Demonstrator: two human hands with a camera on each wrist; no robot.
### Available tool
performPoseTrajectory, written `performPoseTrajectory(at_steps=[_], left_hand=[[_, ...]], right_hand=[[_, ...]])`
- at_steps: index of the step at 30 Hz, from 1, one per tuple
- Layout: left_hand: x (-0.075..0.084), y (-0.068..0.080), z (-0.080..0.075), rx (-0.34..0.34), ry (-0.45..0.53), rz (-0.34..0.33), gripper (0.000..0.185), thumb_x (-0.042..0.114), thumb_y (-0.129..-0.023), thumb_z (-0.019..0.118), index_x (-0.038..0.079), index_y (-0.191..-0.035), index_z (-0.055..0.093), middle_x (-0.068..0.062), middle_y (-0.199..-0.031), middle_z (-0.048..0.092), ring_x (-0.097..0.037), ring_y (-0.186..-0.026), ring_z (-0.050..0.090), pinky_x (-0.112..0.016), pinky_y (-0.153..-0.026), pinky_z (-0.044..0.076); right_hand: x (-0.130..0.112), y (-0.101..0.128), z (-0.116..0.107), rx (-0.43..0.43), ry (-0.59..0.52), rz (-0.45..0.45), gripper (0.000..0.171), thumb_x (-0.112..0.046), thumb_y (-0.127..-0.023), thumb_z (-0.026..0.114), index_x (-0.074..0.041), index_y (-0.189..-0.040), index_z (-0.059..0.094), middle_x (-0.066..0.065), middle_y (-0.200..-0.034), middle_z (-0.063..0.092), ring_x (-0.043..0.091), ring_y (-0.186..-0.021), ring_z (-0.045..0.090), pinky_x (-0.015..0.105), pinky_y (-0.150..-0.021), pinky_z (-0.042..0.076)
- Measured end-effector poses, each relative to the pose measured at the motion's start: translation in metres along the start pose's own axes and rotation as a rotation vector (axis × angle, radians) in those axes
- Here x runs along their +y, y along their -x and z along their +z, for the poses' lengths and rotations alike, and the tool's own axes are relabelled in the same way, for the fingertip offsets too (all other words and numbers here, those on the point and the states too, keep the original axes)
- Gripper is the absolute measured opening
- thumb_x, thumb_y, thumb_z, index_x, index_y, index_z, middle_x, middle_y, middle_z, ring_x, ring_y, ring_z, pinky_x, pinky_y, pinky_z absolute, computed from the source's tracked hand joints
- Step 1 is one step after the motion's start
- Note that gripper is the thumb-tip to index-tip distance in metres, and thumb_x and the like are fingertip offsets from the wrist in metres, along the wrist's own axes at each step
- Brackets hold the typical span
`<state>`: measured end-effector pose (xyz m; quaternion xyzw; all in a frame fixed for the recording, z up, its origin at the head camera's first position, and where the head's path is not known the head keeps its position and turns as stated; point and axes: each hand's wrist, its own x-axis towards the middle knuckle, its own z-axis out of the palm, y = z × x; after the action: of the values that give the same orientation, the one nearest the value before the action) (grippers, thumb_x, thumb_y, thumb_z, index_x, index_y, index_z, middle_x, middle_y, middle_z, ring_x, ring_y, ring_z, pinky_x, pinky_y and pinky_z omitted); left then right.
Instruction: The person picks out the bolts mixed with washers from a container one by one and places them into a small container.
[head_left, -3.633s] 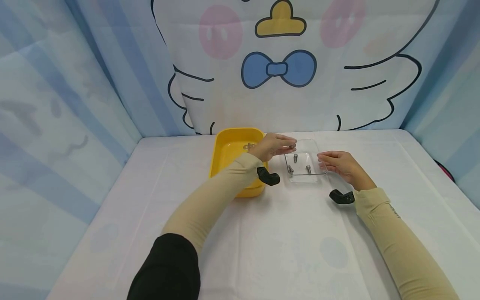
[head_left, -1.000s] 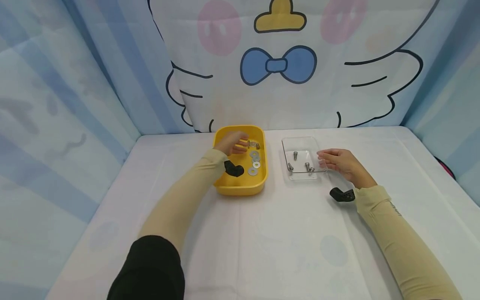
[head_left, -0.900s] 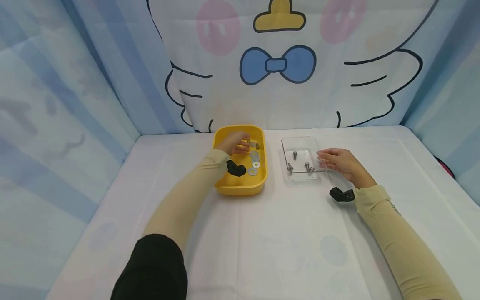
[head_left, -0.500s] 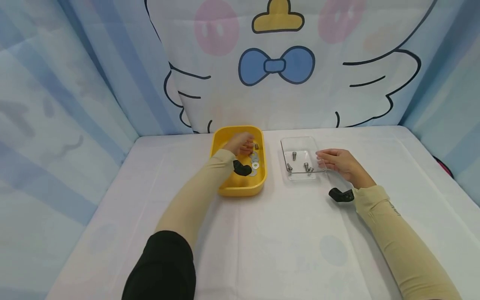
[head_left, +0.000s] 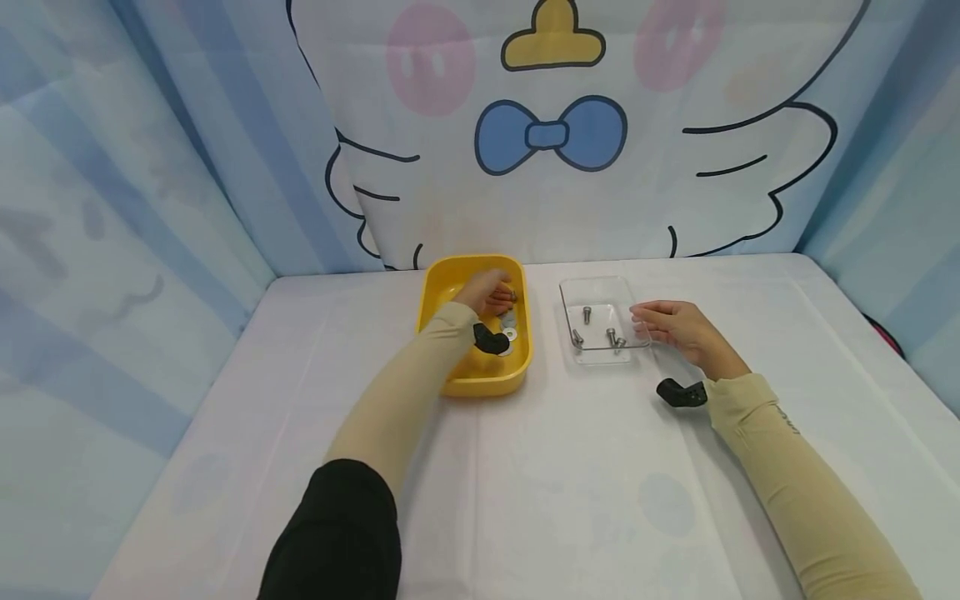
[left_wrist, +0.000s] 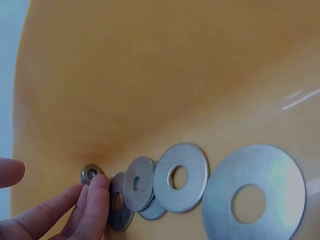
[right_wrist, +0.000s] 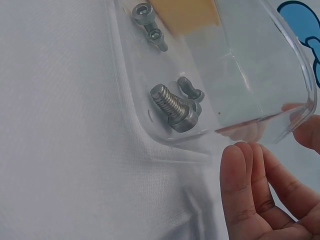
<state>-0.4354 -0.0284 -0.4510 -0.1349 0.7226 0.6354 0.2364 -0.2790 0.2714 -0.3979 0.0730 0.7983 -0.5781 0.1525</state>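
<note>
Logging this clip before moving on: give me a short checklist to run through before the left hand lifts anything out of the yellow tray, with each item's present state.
1. Left hand inside the yellow tray: ok.
2. Fingertips on a part: ok, they touch the small nut beside the washers.
3. Nut actually pinched: cannot tell; the fingers touch it, but no closed grip shows.
4. Washers free of the fingers: not ok, they overlap and one lies against the fingertips.
5. Right hand at the clear tray: ok, its fingers are at the tray's right edge.
6. Clear tray ready to receive: ok, it sits flat with bolts inside and bare floor.
</note>
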Motion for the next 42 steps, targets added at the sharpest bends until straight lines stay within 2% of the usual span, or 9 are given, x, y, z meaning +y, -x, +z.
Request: performPoseTrajectory(at_steps=[3,9,13,20,23,25,32,37,42], left_hand=[[-0.001,-0.004,0.003,0.017,0.022,-0.006,0.035,0.027,-0.086,0.061,-0.005,-0.100,0.063,-0.016,-0.094,0.067,-0.026,-0.084,0.068,-0.029,-0.075,0.059],[0.023,0.082,0.010,0.048,0.051,-0.050,0.027,0.014,-0.093,0.051,-0.005,-0.109,0.061,-0.015,-0.107,0.067,-0.023,-0.093,0.066,-0.027,-0.089,0.055],[0.026,0.093,0.009,0.044,0.086,-0.046,0.022,0.011,-0.092,0.054,-0.004,-0.106,0.063,-0.013,-0.102,0.068,-0.019,-0.085,0.069,-0.024,-0.081,0.057],[-0.043,-0.124,-0.002,-0.019,0.160,0.006,0.018,0.005,-0.077,0.073,-0.001,-0.093,0.068,-0.014,-0.085,0.071,-0.024,-0.071,0.071,-0.030,-0.062,0.060],[-0.049,-0.140,0.000,-0.008,0.158,0.014,0.018,0.001,-0.075,0.073,0.000,-0.093,0.071,-0.014,-0.086,0.073,-0.023,-0.072,0.071,-0.031,-0.063,0.060],[-0.044,-0.121,0.003,0.017,0.137,0.019,0.019,-0.002,-0.076,0.073,-0.001,-0.095,0.072,-0.014,-0.089,0.073,-0.024,-0.075,0.071,-0.031,-0.066,0.060],[-0.013,0.007,0.011,0.039,0.100,0.100,0.022,-0.003,-0.076,0.073,-0.002,-0.098,0.072,-0.015,-0.096,0.072,-0.023,-0.083,0.071,-0.030,-0.076,0.059],[0.008,0.081,0.018,0.059,0.039,0.110,0.022,-0.002,-0.084,0.065,-0.007,-0.106,0.068,-0.019,-0.102,0.071,-0.019,-0.080,0.071,-0.028,-0.081,0.058],[0.017,0.110,0.023,0.042,-0.004,0.106,0.025,-0.002,-0.087,0.062,-0.009,-0.111,0.064,-0.023,-0.114,0.066,-0.015,-0.069,0.066,-0.029,-0.085,0.056]], right_hand=[[0.000,0.000,0.001,0.001,-0.014,-0.004,0.063,-0.034,-0.091,0.060,0.005,-0.136,0.038,-0.024,-0.083,0.056,-0.006,-0.078,0.058,0.008,-0.076,0.051],[0.000,0.000,0.001,-0.004,-0.027,-0.011,0.061,-0.031,-0.092,0.060,0.006,-0.136,0.038,-0.023,-0.083,0.057,-0.006,-0.077,0.060,0.009,-0.075,0.052],[-0.001,0.000,0.002,-0.007,-0.039,-0.013,0.061,-0.030,-0.092,0.061,0.006,-0.135,0.039,-0.023,-0.083,0.058,-0.005,-0.077,0.060,0.009,-0.075,0.052],[0.000,-0.001,0.001,-0.009,-0.040,-0.017,0.058,-0.029,-0.092,0.060,0.007,-0.134,0.039,-0.023,-0.083,0.058,-0.005,-0.078,0.060,0.009,-0.076,0.052],[0.001,-0.002,0.001,-0.007,-0.035,-0.018,0.059,-0.029,-0.093,0.059,0.007,-0.134,0.038,-0.023,-0.084,0.057,-0.005,-0.078,0.059,0.009,-0.076,0.052],[0.002,-0.002,0.001,-0.003,-0.028,-0.016,0.059,-0.029,-0.093,0.058,0.007,-0.135,0.038,-0.023,-0.085,0.056,-0.006,-0.078,0.059,0.009,-0.076,0.052],[0.001,-0.002,0.001,-0.006,-0.022,-0.006,0.060,-0.031,-0.092,0.060,0.005,-0.135,0.039,-0.023,-0.084,0.057,-0.005,-0.079,0.058,0.009,-0.076,0.052],[0.000,-0.002,0.001,-0.019,-0.032,-0.009,0.062,-0.031,-0.092,0.060,0.006,-0.136,0.038,-0.024,-0.083,0.057,-0.005,-0.080,0.058,0.009,-0.076,0.051],[0.000,-0.001,0.001,-0.020,-0.023,-0.011,0.059,-0.031,-0.093,0.059,0.005,-0.136,0.038,-0.024,-0.084,0.057,-0.005,-0.080,0.057,0.008,-0.076,0.051]])
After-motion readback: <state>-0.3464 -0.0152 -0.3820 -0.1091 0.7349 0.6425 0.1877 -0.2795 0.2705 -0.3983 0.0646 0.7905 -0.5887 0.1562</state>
